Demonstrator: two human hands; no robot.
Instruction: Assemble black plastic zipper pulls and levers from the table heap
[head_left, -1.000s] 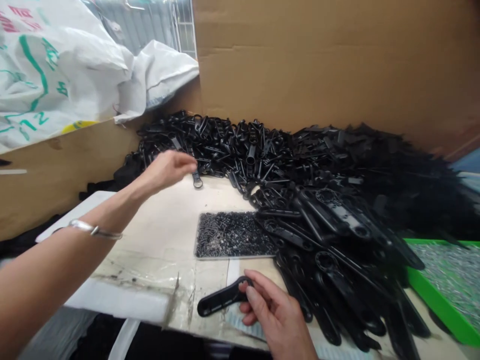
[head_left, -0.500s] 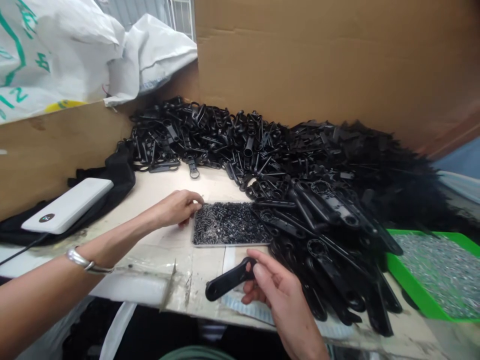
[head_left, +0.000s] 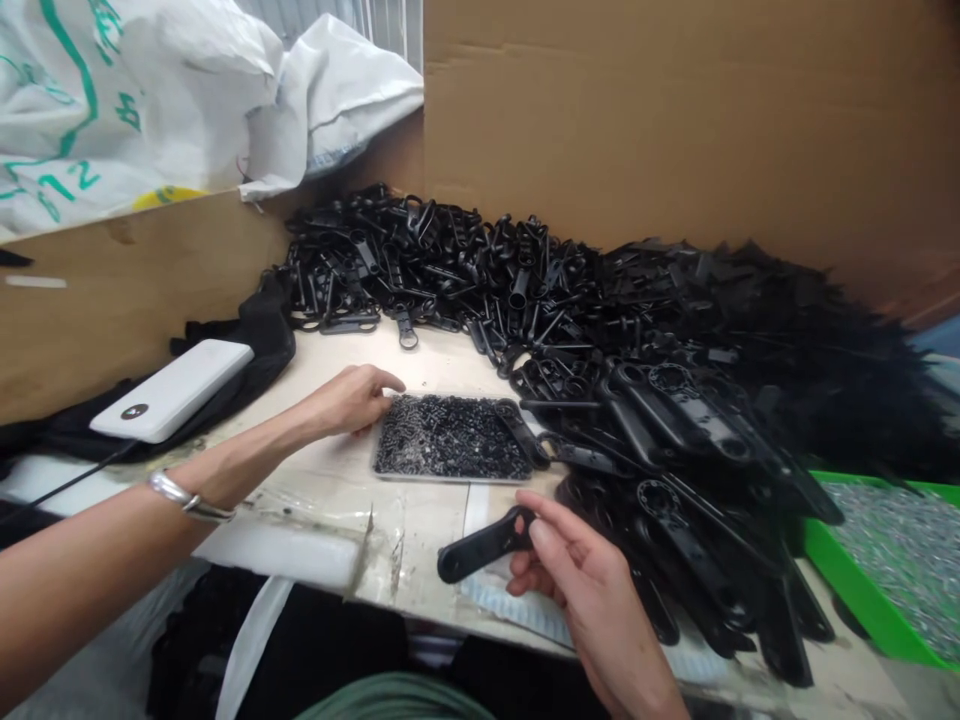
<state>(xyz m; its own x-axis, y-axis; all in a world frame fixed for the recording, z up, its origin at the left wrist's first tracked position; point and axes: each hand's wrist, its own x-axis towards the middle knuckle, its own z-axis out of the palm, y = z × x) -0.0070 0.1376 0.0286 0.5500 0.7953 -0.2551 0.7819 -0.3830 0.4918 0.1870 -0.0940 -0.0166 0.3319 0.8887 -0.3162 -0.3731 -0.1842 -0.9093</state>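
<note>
My right hand pinches a black plastic handle-like piece by its ringed end, its long end pointing left above the table's front edge. My left hand is at the far left corner of a shallow clear tray, fingers curled at the rim and index finger stretched along the corner. Small black parts fill the tray. One loose black piece overlaps the tray's right edge. To the right lies a stack of similar long black pieces.
A large heap of black plastic parts spreads along the cardboard wall. On the right stands a green tray of small shiny metal pieces. A white power bank with a cable rests on black cloth at left. A white sack hangs over the cardboard.
The clear tray has slid slightly left, away from the black stack, along with my left hand. My right hand still holds the black piece. The camera view has shifted a little left.
</note>
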